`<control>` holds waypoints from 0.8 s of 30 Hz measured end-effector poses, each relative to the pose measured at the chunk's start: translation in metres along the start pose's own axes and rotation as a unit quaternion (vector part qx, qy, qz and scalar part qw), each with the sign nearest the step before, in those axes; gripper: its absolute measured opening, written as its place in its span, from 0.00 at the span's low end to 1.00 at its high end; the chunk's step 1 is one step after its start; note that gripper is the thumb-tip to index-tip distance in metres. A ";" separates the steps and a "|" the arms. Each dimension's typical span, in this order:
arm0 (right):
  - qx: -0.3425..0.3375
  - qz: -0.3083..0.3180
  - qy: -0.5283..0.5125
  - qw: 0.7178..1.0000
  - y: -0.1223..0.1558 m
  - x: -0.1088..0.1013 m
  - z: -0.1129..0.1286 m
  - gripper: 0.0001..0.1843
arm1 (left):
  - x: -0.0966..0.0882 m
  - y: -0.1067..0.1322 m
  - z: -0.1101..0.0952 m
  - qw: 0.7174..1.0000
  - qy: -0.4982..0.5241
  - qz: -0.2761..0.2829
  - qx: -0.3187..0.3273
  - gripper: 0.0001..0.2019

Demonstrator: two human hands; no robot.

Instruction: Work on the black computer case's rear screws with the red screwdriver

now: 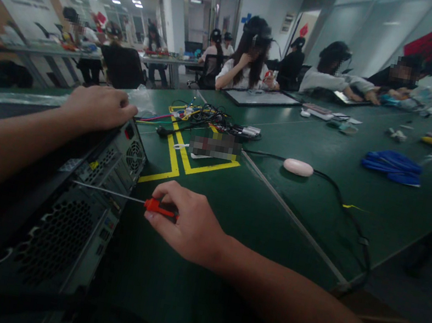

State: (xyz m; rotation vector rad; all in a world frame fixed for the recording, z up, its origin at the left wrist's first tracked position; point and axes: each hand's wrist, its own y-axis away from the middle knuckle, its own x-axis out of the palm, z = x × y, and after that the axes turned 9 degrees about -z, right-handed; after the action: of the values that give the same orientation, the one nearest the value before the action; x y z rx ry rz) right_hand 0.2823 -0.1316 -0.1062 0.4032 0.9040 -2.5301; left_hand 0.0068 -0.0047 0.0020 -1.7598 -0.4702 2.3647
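A black computer case (48, 199) with a grey metal rear panel sits at the left of the dark green bench (308, 205), its back turned toward the right hand (194, 222). That hand's grip is clamped on the red-orange handle of a long, thin-shafted metal screwdriver (153, 205), fingertips and thumb well forward; a light hold like this could let the handle twist in the fingers under a hard turn. The shaft runs to the panel's inner edge, above a dark honeycomb vent (55, 239); the light is dim there, so whether the tip is seated in a screw I cannot tell. If it is not, pressing at this slant could make it skid, scratching the metal or jabbing into the perforations. The left hand (95, 107) lies over the case's upper far corner, though whether its fingers clamp the edge is not clear; should it bear too lightly, a sideways push might shift the case. Beyond, a tangle of thin black cables (207, 118) rests on the bench, and a loosened screw rolling that way would likely be hard to find.
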 end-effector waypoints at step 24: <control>0.000 0.005 0.004 1.000 -0.001 -0.001 0.001 0.08 | 0.002 -0.002 0.001 1.000 -0.001 -0.001 0.004 0.33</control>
State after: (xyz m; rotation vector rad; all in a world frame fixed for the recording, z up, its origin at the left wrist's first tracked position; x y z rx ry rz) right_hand 0.2825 -0.1310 -0.1047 0.4170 0.9036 -2.5208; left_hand 0.0050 -0.0028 0.0015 -1.7533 -0.4626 2.3626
